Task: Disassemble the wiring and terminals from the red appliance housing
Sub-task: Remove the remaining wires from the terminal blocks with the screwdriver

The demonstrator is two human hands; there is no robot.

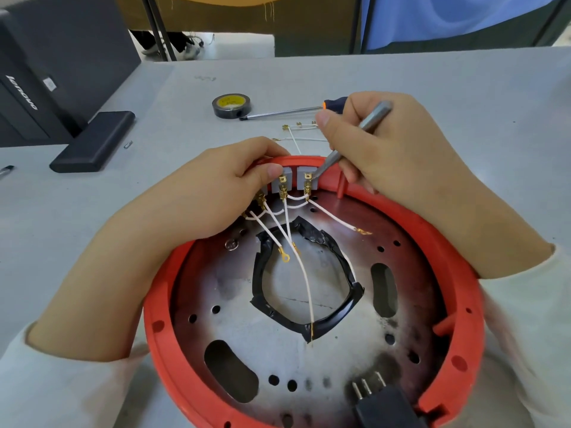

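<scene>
A big round red plastic housing (463, 304) lies on the smooth gray worktop (432, 88), close to the person. Its rim is thick and curved like a ring. Inside it sits a flat, shiny metal plate (340, 350) with dark burnt patches, small round holes and long bean-shaped slots. A wide hole in the middle has crinkly black tape (333, 242) stuck around its edge.

At the far side of the rim stand small gray blocks (304, 180) with little gold metal terminals (282, 188) on them. Thin white wires (304, 279) run from the terminals down across the plate. Some end in tiny gold rings.

The left hand (222, 193) is curled over the far rim, and its fingertips pinch the gray blocks there. The right hand (389, 149) holds a thin silver metal tool (370, 117) like a pencil. Its pointed tip touches the gold terminal on the rightmost block.

Behind the housing, on the worktop, lie a roll of black tape (231, 105) with a yellow middle, a long screwdriver (290, 112) with a dark handle, and a few loose white wires (298, 135) with gold ends. At the near rim sits a black plug (383, 403) with three flat metal pins. A flat black box (92, 140) lies to the left.
</scene>
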